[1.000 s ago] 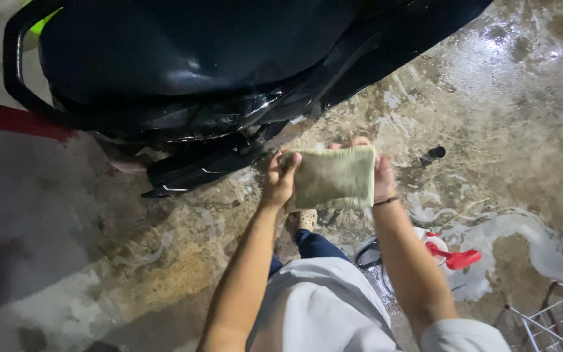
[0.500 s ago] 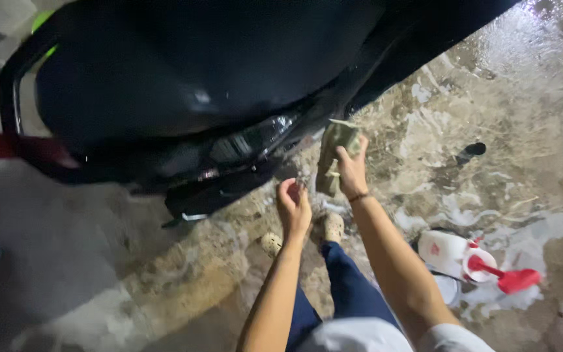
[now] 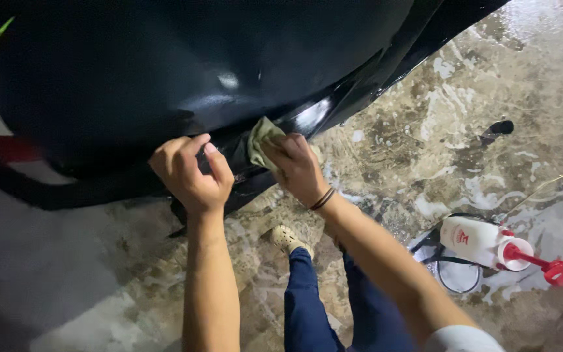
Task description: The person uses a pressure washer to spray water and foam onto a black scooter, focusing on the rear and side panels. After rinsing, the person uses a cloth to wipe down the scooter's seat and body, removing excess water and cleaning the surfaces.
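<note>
A crumpled greenish cloth (image 3: 263,138) is clamped by the right hand (image 3: 296,167) against the glossy black vehicle body (image 3: 164,72), bunched, pointing up-left. The left hand (image 3: 189,173) is curled beside it, apart, gripping nothing visible. A white spray bottle (image 3: 480,241) lies sideways, contents hidden.

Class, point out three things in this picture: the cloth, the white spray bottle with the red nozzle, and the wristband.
cloth (image 3: 260,135), head view, upper folded edge above the fingers
white spray bottle (image 3: 476,240), head view, middle of its body
wristband (image 3: 322,199), head view, band across the right wrist

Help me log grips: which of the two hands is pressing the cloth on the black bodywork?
The right hand, with the wristband, presses the pale green cloth. The left hand grips the black bodywork bare.
</note>
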